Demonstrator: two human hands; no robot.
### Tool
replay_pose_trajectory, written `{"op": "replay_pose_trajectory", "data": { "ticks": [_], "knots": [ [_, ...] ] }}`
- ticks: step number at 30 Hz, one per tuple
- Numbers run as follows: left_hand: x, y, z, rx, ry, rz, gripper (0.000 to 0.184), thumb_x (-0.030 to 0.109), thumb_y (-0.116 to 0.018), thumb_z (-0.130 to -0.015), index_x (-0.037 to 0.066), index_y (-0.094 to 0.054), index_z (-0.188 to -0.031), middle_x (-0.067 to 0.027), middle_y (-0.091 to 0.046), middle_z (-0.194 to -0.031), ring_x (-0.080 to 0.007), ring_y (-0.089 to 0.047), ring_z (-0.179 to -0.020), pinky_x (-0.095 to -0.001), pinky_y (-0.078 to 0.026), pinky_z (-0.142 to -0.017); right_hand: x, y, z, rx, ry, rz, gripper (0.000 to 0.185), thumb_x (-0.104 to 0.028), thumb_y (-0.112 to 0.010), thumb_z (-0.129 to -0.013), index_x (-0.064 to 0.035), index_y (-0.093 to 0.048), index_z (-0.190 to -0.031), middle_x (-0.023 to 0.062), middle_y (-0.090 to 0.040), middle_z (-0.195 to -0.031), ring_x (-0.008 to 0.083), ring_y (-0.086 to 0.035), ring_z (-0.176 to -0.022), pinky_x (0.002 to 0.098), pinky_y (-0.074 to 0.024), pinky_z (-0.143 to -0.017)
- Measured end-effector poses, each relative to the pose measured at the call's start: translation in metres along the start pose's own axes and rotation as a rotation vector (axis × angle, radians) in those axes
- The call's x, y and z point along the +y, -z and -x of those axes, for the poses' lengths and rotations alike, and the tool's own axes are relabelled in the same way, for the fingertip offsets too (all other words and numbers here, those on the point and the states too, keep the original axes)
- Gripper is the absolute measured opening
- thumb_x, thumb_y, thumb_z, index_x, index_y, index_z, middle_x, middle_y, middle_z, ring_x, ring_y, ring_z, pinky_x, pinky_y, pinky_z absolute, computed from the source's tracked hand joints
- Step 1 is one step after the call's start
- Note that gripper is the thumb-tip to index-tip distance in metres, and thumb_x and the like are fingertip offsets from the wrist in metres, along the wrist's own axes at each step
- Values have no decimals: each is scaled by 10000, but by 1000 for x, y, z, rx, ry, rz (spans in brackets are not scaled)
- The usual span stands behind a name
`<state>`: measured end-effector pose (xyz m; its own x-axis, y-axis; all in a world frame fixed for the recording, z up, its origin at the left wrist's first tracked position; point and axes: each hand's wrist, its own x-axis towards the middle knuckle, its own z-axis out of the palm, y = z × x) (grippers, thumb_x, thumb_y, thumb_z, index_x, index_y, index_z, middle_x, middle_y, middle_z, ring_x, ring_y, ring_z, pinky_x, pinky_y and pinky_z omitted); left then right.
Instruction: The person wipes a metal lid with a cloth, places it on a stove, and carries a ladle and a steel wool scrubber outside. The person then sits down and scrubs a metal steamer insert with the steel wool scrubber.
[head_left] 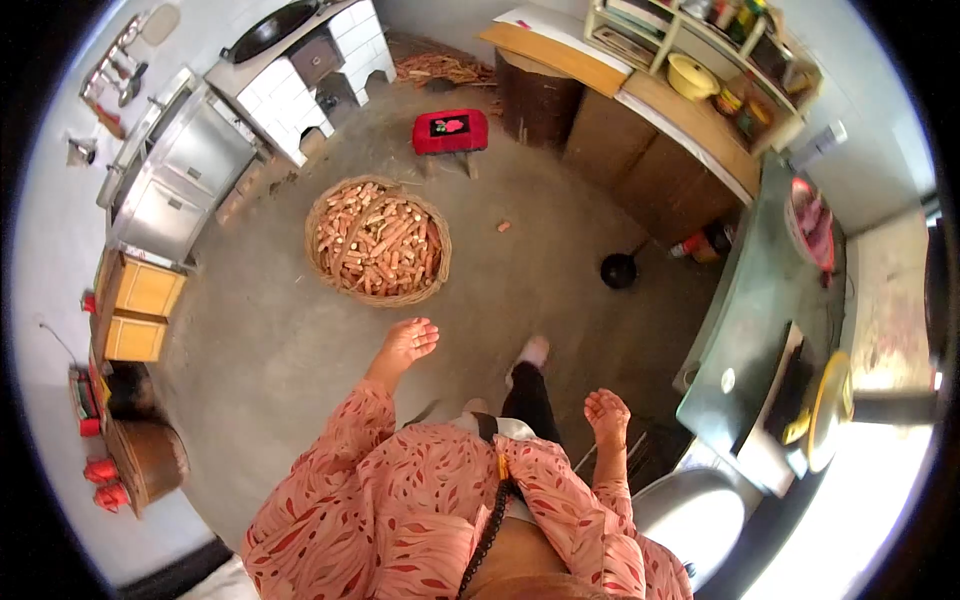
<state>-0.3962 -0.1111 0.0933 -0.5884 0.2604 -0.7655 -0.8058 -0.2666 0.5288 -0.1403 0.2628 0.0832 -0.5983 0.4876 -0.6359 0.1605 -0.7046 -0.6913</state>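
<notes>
My left hand (409, 341) hangs in front of the pink patterned sleeve, palm partly showing, fingers loosely bent and holding nothing. Just beyond it on the floor stands a round wicker basket (433, 287), heaped with reddish-brown corn cobs (385, 240). The hand is apart from the basket. On the other side, my right hand (607, 415) is raised beside the body with its fingers loosely curled and nothing visible in it. It is nearest to the green-topped counter (715, 380), without touching it. One foot (534, 350) is forward on the concrete floor.
A red-covered stool (450, 132) stands beyond the basket. One small cob piece (503, 227) and a black ladle-like pan (619, 270) lie on the floor. Wooden cabinets (640, 150) line the right; a metal sink cabinet (190, 165) and tiled stove (290, 95) stand left.
</notes>
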Motion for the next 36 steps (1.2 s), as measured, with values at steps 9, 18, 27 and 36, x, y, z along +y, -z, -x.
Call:
{"op": "replay_pose_trajectory", "data": {
  "ticks": [9,18,27,36],
  "knots": [
    [33,63,-72,252,-80,324,343,245,-462,-925,-26,-484,-1134,-150,-587,-1032,-287,-586,-878,-409,-507,-782,-135,-145,-192,-50,-136,74,208,-106,-484,-893,36,-560,-1025,127,-618,-951,214,-602,-785,315,-498,-685],
    [55,60,-97,552,2,512,213,227,-461,-905,33,-546,-925,-142,-617,-877,-285,-598,-816,-413,-502,-687,-171,-340,-345,-241,-156,373,205,-95,-545,-867,17,-556,-1039,131,-614,-908,231,-608,-754,343,-507,-662],
    [172,131,-208,27,-319,899,195,184,-509,-895,2,-560,-943,-103,-613,-869,-268,-593,-789,-392,-500,-718,-157,-510,-388,-341,-194,445,173,-71,-517,-876,20,-546,-1020,135,-614,-910,217,-614,-768,345,-527,-662],
    [318,83,-269,452,-399,961,225,174,-523,-893,-9,-522,-1024,-127,-557,-1057,-255,-537,-988,-388,-454,-869,-164,-649,-507,-334,-245,561,184,-94,-530,-871,-12,-547,-1035,121,-612,-907,212,-615,-778,341,-528,-656]
  ]
}}
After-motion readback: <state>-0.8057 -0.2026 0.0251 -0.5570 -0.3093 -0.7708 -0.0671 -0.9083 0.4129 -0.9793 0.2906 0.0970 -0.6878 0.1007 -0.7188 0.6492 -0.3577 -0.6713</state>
